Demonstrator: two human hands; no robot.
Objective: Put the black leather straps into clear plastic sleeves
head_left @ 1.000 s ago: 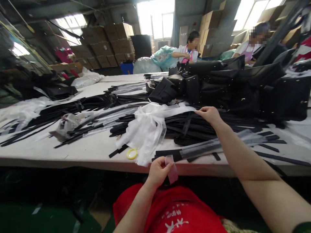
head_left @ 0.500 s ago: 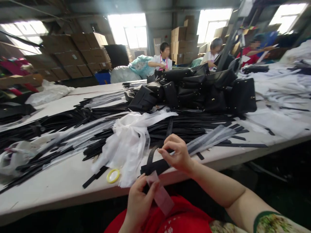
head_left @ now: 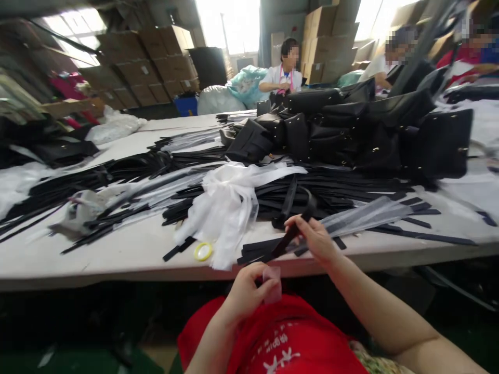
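Note:
My right hand [head_left: 310, 239] is closed round a black strap [head_left: 288, 240], which slants down from the fingers to the table edge and loops up behind them. Lower down, near my red apron, my left hand [head_left: 249, 291] pinches a translucent plastic sleeve [head_left: 273, 285]. Whether the strap's lower end reaches the left fingers is unclear. Several flat black straps [head_left: 257, 249] lie at the table edge between the hands. A heap of white plastic sleeves [head_left: 226, 202] lies beyond my left hand, with a yellow tape roll [head_left: 203, 252] beside it.
Long black straps [head_left: 335, 182] cover the middle of the table [head_left: 128, 259]. Behind them rises a pile of black bags [head_left: 351, 124]. Clear sleeves [head_left: 370, 218] lie at the right. Co-workers sit across the table, with stacked cartons [head_left: 132, 67] behind.
My right hand has gone from a raised pinch to a grip on the strap, which now stretches toward the table edge. The plastic sleeve in my left hand shows less. The view has shifted.

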